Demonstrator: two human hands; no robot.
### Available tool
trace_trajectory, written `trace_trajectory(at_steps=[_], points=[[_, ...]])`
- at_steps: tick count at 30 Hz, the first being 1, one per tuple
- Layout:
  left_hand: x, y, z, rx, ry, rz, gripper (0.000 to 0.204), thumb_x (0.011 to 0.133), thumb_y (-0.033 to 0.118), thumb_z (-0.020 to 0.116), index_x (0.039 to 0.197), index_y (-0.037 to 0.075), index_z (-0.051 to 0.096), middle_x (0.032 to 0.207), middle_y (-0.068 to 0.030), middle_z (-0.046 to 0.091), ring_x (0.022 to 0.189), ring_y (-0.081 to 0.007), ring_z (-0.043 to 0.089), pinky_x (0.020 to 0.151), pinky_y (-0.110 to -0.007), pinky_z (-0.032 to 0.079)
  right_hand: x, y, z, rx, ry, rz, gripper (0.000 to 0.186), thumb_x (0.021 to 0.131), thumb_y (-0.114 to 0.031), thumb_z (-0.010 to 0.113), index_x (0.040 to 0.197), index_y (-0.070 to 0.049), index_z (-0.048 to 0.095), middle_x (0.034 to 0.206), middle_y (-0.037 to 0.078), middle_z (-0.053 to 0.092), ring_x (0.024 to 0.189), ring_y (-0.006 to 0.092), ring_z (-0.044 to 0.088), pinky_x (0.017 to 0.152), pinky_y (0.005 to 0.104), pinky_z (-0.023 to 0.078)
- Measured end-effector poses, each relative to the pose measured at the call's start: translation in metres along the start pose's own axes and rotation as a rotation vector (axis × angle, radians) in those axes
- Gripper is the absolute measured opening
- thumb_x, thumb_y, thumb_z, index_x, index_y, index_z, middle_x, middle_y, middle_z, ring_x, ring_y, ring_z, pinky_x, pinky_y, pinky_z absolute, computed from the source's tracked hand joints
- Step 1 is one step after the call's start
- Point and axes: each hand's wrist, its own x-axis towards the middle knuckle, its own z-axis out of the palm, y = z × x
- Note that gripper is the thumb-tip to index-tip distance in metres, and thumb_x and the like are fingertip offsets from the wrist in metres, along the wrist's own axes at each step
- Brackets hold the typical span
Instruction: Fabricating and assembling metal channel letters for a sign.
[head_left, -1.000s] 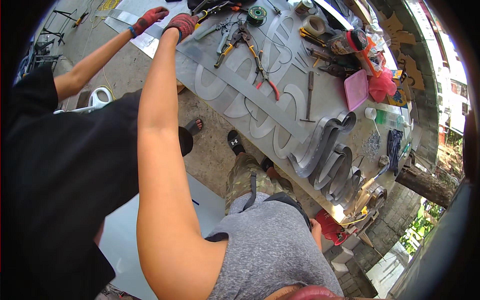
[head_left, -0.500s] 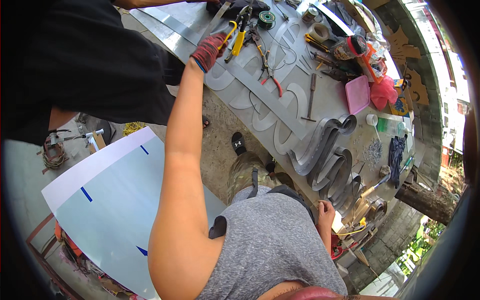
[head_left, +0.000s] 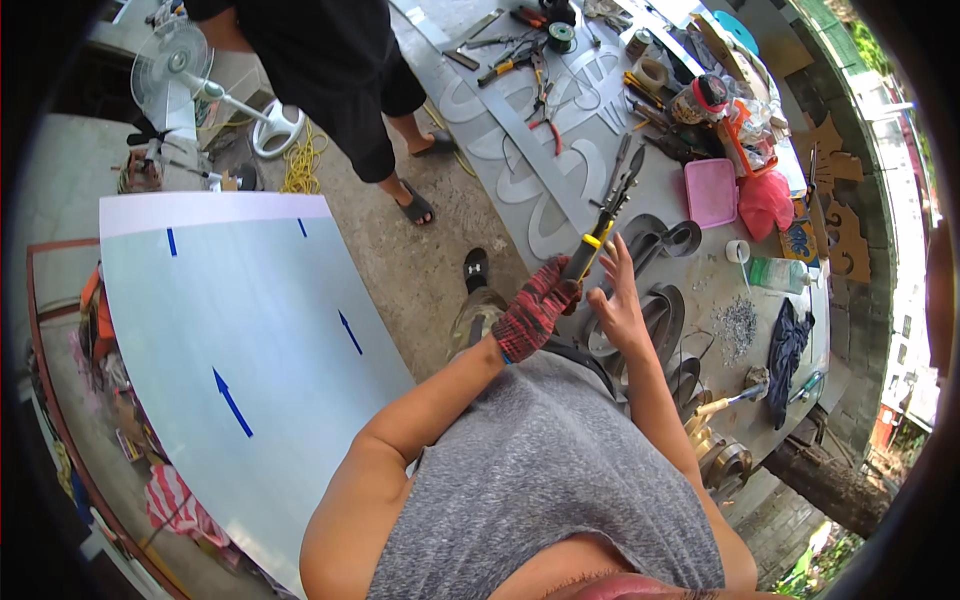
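My left hand [head_left: 535,310], in a red-and-dark knit glove, grips a black-and-yellow cutting tool [head_left: 609,218] that points up and to the right, over the table. My bare right hand [head_left: 615,295] is beside the tool, thumb and fingers apart, with nothing visible in it. Under and behind my hands are several bent metal strips [head_left: 665,320]. Farther back on the metal table [head_left: 500,205] lie cut flat letter shapes [head_left: 470,140], a long flat strip [head_left: 540,160], pliers [head_left: 540,85] and a wire spool [head_left: 560,36].
A person in black [head_left: 330,70] stands at the upper left in sandals. A large pale sheet with blue arrows [head_left: 270,330] lies at my left. Behind it are a white fan [head_left: 170,75] and yellow cord [head_left: 305,160]. A pink tray [head_left: 710,190] and a log [head_left: 820,480] are at the right.
My left hand came down and right from the tools at the back, bringing the yellow-handled tool. My right hand rose toward it with fingers spreading. The person in black moved up and away.
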Motion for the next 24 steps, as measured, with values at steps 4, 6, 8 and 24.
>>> trace_trajectory(at_steps=[4,6,8,24], points=[[-0.035,-0.055,0.03,0.08,-0.011,0.088,0.031,0.102,0.024,0.052,0.129,0.009,0.049,0.092,-0.0007,0.056,0.078,-0.0085,0.052,0.072,-0.026,0.048,-0.025,0.011,-0.008,0.317,-0.275,0.161,0.12,0.073,-0.071,0.07,0.155,-0.009,0.009,0.136,0.013,0.042,0.124,0.0257,0.048,0.102,0.0415,0.04],[-0.041,-0.079,0.034,-0.087,0.001,0.025,0.032,0.102,0.024,0.052,0.13,0.009,0.048,0.092,-0.0009,0.056,0.079,-0.0087,0.053,0.073,-0.026,0.048,-0.037,0.019,-0.004,0.357,-0.283,0.137,0.114,0.075,-0.069,0.07,0.153,-0.008,0.013,0.123,0.009,0.051,0.109,0.0196,0.054,0.088,0.0327,0.046],[-0.044,-0.096,0.038,-0.444,-0.112,-0.172,0.053,0.1,0.013,0.054,0.146,0.005,0.03,0.125,-0.0093,0.051,0.11,-0.0146,0.053,0.091,-0.028,0.047,-0.043,0.025,-0.012,0.338,-0.349,0.28,0.104,0.077,-0.065,0.07,0.149,-0.007,0.023,0.114,0.004,0.053,0.096,0.0143,0.054,0.079,0.0286,0.046],[0.02,-0.174,-0.042,0.186,0.321,-0.221,0.026,0.094,0.021,0.064,0.114,0.005,0.059,0.106,-0.0122,0.064,0.098,-0.0192,0.063,0.089,-0.033,0.05,-0.023,0.018,-0.043,0.314,-0.567,0.698,0.093,0.082,-0.051,0.06,0.147,0.005,0.026,0.139,0.02,0.048,0.128,0.0311,0.049,0.11,0.0432,0.035]])
